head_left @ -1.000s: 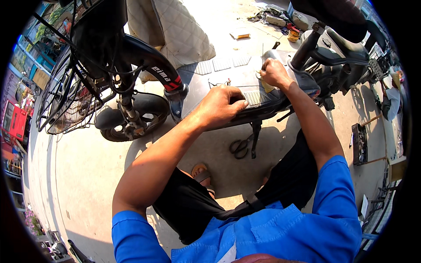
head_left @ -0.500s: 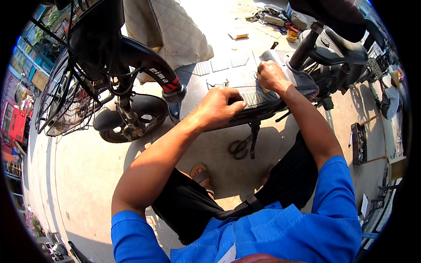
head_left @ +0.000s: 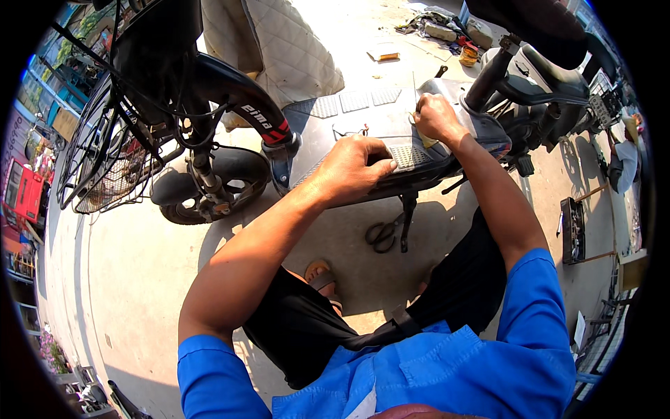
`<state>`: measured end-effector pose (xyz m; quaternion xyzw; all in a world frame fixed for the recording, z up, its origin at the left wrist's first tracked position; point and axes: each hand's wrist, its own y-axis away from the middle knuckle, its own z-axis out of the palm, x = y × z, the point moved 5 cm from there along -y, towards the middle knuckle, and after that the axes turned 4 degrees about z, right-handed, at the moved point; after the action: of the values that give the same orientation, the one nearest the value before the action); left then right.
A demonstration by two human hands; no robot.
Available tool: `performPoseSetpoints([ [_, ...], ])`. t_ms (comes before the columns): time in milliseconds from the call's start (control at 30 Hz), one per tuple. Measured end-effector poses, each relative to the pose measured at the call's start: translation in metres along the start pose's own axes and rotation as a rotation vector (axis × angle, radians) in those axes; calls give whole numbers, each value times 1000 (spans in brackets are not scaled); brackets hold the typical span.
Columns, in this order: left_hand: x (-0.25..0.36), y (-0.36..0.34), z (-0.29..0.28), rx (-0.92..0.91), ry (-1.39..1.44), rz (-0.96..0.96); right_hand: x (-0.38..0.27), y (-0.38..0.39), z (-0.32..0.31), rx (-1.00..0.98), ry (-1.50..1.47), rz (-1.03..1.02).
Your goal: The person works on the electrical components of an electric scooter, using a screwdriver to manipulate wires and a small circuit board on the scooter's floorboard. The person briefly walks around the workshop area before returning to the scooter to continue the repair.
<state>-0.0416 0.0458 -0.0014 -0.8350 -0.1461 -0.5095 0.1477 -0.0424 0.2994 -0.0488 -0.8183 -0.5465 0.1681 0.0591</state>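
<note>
A grey footboard (head_left: 317,133) with ribbed pads spans the middle of a dark electric scooter (head_left: 241,105). Over its near edge, my left hand (head_left: 356,166) is bent with thumb and fingers curled inward; what they grip, if anything, is hidden. Just beyond its knuckles, a short dark wire (head_left: 347,131) with a reddish end lies on the board. My right hand (head_left: 437,117) is closed in a fist over the right part of the footboard. A thin straight line rises beside that fist, and a small yellowish piece (head_left: 427,141) shows below it; I cannot make out what it holds.
The front wheel (head_left: 237,178) and wire basket (head_left: 105,192) are at left, the dark seat (head_left: 534,31) at upper right. Below the footboard, black-handled scissors (head_left: 381,237) lie on the ground by the kickstand (head_left: 405,223). A black toolbox (head_left: 573,230) sits at right.
The scene has shifted slightly right in the picture. My right fist has tilted a little, and more of the yellowish piece under it shows. My left hand stays over the footboard's near edge.
</note>
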Motion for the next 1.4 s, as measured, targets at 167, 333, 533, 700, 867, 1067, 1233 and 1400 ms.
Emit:
performPoseSetpoints([
  [167, 2, 1, -2, 8, 11, 8, 12, -3, -10, 3, 56, 19],
  [333, 4, 1, -1, 10, -9, 7, 18, -2, -15, 52, 41, 52],
  [533, 0, 1, -1, 11, 21, 8, 14, -6, 0, -38, 16, 35],
  [700, 0, 1, 0, 0, 16, -6, 3, -2, -4, -55, 41, 37],
  [867, 6, -1, 0, 9, -54, 35, 26, -3, -9, 15, 37, 69],
  [1067, 3, -1, 0, 1, -52, 17, 25, -2, -11, 93, -5, 27],
  [1233, 3, 2, 1, -19, -3, -31, 5, -4, -2, -113, -20, 41],
  [1400, 2, 0, 0, 2, -18, 4, 20, -9, 1, -110, -21, 129],
])
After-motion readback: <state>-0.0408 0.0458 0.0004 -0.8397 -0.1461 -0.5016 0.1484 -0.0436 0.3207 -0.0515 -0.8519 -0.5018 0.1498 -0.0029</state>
